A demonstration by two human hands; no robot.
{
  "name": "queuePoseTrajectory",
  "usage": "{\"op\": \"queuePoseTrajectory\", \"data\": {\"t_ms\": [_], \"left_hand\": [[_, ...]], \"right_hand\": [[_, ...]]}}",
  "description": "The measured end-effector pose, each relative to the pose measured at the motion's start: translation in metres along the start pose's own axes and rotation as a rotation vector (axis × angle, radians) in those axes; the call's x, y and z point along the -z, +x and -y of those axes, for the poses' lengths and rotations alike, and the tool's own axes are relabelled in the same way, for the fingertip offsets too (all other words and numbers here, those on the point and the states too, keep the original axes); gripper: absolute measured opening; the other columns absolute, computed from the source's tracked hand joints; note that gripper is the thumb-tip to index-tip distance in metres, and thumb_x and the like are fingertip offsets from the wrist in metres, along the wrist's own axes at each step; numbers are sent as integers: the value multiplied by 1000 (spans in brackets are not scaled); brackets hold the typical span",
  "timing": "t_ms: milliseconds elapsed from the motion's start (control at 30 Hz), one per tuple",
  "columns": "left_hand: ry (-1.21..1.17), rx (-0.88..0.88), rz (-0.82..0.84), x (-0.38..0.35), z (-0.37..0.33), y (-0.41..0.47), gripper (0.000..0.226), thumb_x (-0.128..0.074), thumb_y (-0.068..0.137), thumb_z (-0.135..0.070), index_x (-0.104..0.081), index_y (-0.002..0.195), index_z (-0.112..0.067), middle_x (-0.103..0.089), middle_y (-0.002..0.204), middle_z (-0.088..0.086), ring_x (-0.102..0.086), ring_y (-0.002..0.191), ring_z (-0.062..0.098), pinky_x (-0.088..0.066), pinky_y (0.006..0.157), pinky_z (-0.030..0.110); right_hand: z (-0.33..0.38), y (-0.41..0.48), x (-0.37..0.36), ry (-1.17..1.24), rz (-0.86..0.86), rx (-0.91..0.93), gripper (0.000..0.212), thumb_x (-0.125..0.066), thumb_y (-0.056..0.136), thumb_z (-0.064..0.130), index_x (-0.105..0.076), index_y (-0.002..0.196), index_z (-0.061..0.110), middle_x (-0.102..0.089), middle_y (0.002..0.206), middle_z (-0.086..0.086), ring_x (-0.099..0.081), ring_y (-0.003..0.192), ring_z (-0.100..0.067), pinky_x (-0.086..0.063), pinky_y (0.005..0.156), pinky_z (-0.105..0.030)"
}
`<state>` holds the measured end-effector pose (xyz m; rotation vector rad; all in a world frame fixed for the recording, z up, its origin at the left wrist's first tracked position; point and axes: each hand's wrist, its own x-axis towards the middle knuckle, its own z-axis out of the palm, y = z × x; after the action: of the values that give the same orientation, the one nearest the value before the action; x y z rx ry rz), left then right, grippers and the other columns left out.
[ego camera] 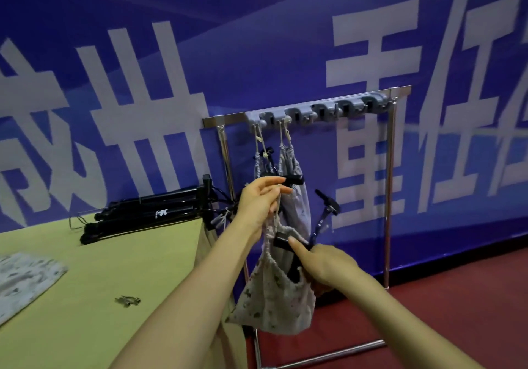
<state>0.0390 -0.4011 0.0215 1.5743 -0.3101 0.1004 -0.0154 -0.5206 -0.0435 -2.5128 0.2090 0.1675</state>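
Observation:
A small floral drawstring bag point(274, 303) hangs in the air in front of a metal rack point(390, 186). My left hand point(261, 201) pinches its cord near the top and holds it up. My right hand point(328, 266) grips the bag's open rim, with a black object point(285, 243) sticking out of the mouth beside my thumb. Two more cloth bags point(294, 191) hang by their cords from a grey hook strip point(317, 110) on the rack's top bar, with black handles poking out of them.
A yellow-green table point(120, 268) lies at the left with folded black tripods point(148, 211), a patterned cloth point(23, 280) and a small metal clip point(128, 300). Behind the rack is a blue banner wall point(257, 40); below is red floor point(457, 311).

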Motion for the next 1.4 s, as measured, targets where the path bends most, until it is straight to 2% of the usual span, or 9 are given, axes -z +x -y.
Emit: {"op": "queuePoseTrajectory", "data": {"t_ms": [167, 333, 433, 500, 600, 733, 867, 1033, 1400], "left_hand": [[107, -43, 90, -15, -2, 11, 24, -40, 95, 5, -57, 111, 1, -65, 77, 8, -40, 33, 0, -31, 39, 12], [173, -111, 97, -29, -15, 31, 24, -42, 94, 6, -56, 113, 3, -60, 76, 10, -54, 42, -5, -38, 43, 7], [180, -127, 106, -36, -24, 47, 23, -45, 93, 4, -59, 110, -3, -61, 75, 8, -52, 42, -2, -38, 42, 10], [215, -126, 96, -36, -27, 58, 22, -46, 92, 4, -60, 106, -5, -60, 70, 7, -44, 40, 3, -34, 40, 14], [310, -89, 75, -39, -27, 82, 17, -44, 90, 7, -55, 94, -6, -60, 66, 7, -41, 40, 8, -33, 41, 20], [435, -100, 54, -51, -20, 117, 22, -47, 92, 5, -55, 76, -10, -59, 63, 8, -48, 45, 13, -43, 47, 23], [371, -128, 12, -72, -20, 147, 17, -50, 93, 0, -60, 79, -2, -58, 62, 8, -54, 51, 17, -49, 50, 23], [281, -127, -15, -93, -16, 185, 25, -49, 93, -3, -59, 72, -10, -59, 63, 7, -56, 57, 17, -48, 56, 28], [190, -152, -149, -102, -6, 245, 15, -49, 95, -5, -62, 91, 0, -62, 75, 11, -61, 62, 16, -53, 50, 19]], "right_hand": [[21, 16, 40, 197, -457, 270, 27, -53, 92, 45, -55, 87, 18, -63, 92, -1, -60, 91, -23, -42, 67, -32], [16, 60, 57, 576, -260, 376, 33, -66, 87, 22, -54, 117, 14, -59, 108, -1, -59, 100, -19, -52, 83, -34], [14, 79, 74, 754, -130, 499, 21, -54, 95, 11, -63, 114, 6, -65, 96, -6, -62, 89, -15, -52, 75, -21], [13, 87, 88, 875, -61, 502, 18, -50, 98, 15, -63, 99, 1, -58, 74, -6, -57, 65, -13, -50, 61, -21], [11, 102, 112, 833, -130, 448, 21, -49, 98, 13, -61, 89, -1, -40, 55, -3, -36, 43, -10, -31, 43, -22], [18, 122, 139, 589, -284, 389, 24, -55, 93, 16, -69, 78, 5, -48, 57, -5, -39, 47, -14, -33, 48, -27], [20, 146, 161, 453, -363, 318, 28, -58, 91, 25, -64, 68, 12, -44, 52, -2, -37, 47, -17, -32, 50, -31], [23, 175, 181, 417, -454, 235, 42, -59, 87, 23, -41, 50, 15, -33, 47, -2, -29, 47, -19, -28, 54, -33], [38, 231, 199, 405, -455, 247, 27, -47, 94, 15, -53, 68, 11, -54, 66, -12, -46, 61, -26, -40, 63, -38]]}}
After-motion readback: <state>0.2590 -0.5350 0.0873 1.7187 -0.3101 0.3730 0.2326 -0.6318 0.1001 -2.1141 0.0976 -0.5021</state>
